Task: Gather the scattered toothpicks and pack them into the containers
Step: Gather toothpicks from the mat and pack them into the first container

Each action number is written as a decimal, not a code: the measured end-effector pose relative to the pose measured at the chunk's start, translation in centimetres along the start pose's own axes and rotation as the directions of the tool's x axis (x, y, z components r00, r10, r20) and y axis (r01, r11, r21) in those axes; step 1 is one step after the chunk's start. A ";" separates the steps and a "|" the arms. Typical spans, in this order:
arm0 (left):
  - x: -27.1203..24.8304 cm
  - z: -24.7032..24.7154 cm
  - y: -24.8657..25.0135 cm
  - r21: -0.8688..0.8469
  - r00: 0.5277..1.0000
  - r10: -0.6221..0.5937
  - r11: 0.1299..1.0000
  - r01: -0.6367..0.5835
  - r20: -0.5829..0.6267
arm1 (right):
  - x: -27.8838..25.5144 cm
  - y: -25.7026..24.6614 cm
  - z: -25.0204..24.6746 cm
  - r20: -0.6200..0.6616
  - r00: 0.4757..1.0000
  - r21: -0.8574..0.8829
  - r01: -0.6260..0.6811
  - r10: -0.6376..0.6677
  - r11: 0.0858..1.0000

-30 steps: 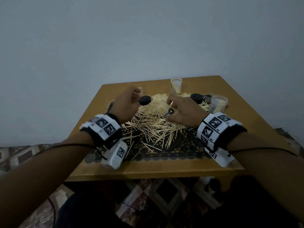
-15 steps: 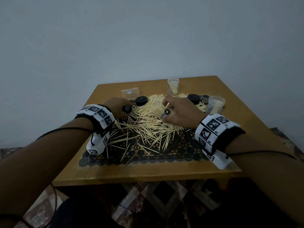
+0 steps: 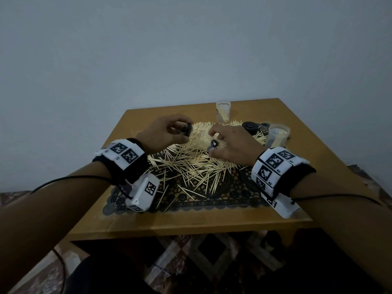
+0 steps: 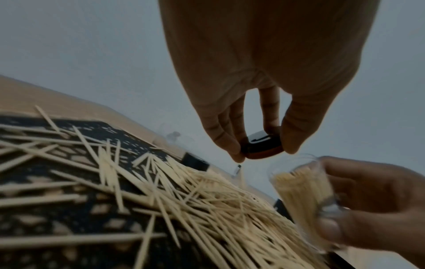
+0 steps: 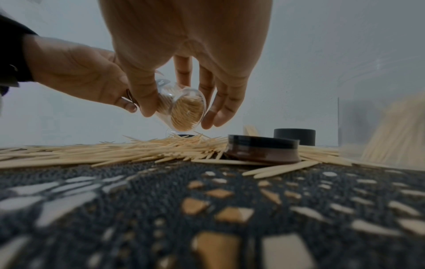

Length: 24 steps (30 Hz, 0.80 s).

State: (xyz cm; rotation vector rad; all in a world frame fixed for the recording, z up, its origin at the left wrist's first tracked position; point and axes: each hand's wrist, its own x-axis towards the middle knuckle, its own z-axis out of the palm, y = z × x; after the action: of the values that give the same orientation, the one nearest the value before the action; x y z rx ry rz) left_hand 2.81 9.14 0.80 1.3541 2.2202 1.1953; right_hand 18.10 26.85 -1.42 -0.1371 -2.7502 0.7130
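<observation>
A heap of pale toothpicks (image 3: 191,164) covers the black lace mat (image 3: 212,196). My right hand (image 3: 214,136) grips a clear container (image 3: 202,139) packed with toothpicks and holds it tilted above the heap, its open mouth towards my left hand. In the right wrist view this container (image 5: 184,107) sits between thumb and fingers of the right hand (image 5: 178,118). My left hand (image 3: 180,129) pinches a black lid (image 3: 186,130) just left of the mouth. The left wrist view shows the lid (image 4: 262,145) a short gap above the container (image 4: 303,196).
Two more clear containers with toothpicks stand at the back (image 3: 223,111) and back right (image 3: 277,135). A black lid (image 3: 250,126) lies between them; the right wrist view shows it (image 5: 262,151) resting on toothpicks. The mat lies on a small wooden table (image 3: 191,221) against a wall.
My left hand has picked a black lid up from the mat's left side and brought it right, up to the container. The right hand has raised the filled container slightly.
</observation>
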 end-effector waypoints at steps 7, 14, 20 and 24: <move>-0.4 2.3 1.2 -0.096 0.999 0.036 0.995 -0.033 0.034 | 0.1 0.1 0.1 -0.031 0.999 0.022 0.040 -0.040 0.999; -0.6 2.3 1.1 -0.175 1.000 -0.013 0.984 0.014 0.007 | 0.3 0.2 0.2 -0.064 0.994 0.001 0.090 -0.090 0.996; -0.7 1.9 1.9 -0.191 0.999 -0.016 0.982 0.009 -0.034 | 0.5 0.3 0.4 -0.131 0.975 -0.060 0.172 -0.178 0.983; -1.0 1.7 2.6 -0.177 0.999 -0.014 0.984 0.006 -0.046 | 0.5 0.2 0.5 -0.141 0.970 -0.031 0.196 -0.199 0.980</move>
State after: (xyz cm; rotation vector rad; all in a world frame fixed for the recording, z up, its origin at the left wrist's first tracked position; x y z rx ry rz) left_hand 5.91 9.76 1.62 1.2556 2.0922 1.3977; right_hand 17.51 26.89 -1.82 0.0790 -2.5866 0.6017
